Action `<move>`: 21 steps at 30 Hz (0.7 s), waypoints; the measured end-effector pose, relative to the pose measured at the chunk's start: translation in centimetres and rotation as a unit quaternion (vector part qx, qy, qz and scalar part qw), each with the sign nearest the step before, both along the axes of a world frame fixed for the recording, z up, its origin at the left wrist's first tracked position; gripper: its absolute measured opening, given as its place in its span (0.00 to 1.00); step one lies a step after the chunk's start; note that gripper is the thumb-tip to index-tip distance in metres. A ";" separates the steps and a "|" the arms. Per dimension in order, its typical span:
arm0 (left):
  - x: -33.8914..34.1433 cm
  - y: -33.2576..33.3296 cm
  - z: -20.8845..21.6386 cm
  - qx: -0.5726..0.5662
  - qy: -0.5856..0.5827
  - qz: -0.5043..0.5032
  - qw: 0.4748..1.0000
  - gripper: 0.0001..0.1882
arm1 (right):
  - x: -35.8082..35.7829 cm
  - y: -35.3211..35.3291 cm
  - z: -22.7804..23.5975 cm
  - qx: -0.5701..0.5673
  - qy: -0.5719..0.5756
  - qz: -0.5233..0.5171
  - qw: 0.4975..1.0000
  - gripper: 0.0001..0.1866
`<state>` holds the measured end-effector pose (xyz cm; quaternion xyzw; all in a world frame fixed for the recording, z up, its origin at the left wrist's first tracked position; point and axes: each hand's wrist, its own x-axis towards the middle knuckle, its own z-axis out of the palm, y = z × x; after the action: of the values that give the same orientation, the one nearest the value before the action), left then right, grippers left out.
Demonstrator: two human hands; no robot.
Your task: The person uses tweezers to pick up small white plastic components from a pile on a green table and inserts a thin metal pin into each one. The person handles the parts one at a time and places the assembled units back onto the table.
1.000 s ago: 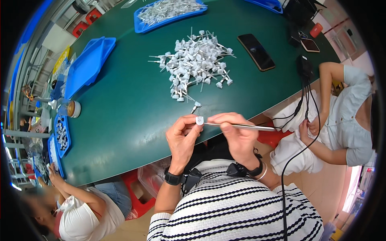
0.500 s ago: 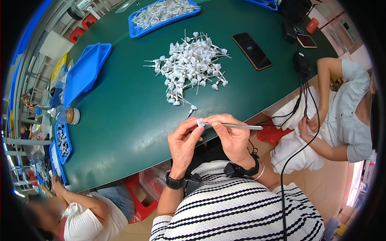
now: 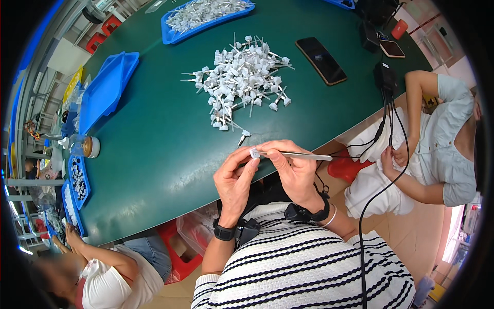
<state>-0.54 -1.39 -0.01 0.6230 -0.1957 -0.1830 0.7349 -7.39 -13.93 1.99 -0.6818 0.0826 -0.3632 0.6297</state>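
Between the thumb and fingers of my left hand [image 3: 232, 180] is pinched a small white plastic part [image 3: 254, 153]. My right hand [image 3: 292, 172] is closed around metal tweezers [image 3: 309, 156], whose tip reaches to the white part; the exact contact is too small to tell. Just beyond my fingertips lies a single white-headed piece [image 3: 245, 134] with a dark stem. Farther off, a loose pile of white plastic parts with thin stems [image 3: 242, 77] spreads over the green table [image 3: 164, 139].
A blue tray of similar parts [image 3: 170, 38] stands at the far side. Stacked blue trays [image 3: 105, 98], a jar [image 3: 92, 147] and small trays of parts [image 3: 78, 180] line the left. A phone [image 3: 321, 61] lies right. Co-workers sit at left [image 3: 113, 278] and right [image 3: 437, 139].
Both hands stay together on the white part, and the tweezers have tilted slightly. The whole scene has shifted a little in the picture.
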 end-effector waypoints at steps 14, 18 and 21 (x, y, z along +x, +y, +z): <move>0.0 0.1 0.1 0.018 -0.001 0.000 1.000 0.14 | -0.2 0.1 0.1 -0.001 0.024 0.011 1.000 0.11; 0.0 0.1 -0.1 0.018 -0.005 0.000 1.000 0.14 | -0.2 0.1 0.2 -0.004 0.028 0.011 1.000 0.11; -0.1 0.2 -0.2 0.021 -0.004 0.001 1.000 0.14 | -0.2 0.0 0.2 -0.020 0.034 0.010 0.999 0.12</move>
<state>-0.60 -1.17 -0.20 0.6394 -0.1939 -0.1844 0.7208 -7.60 -13.88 2.17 -0.7069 0.0903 -0.3351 0.6163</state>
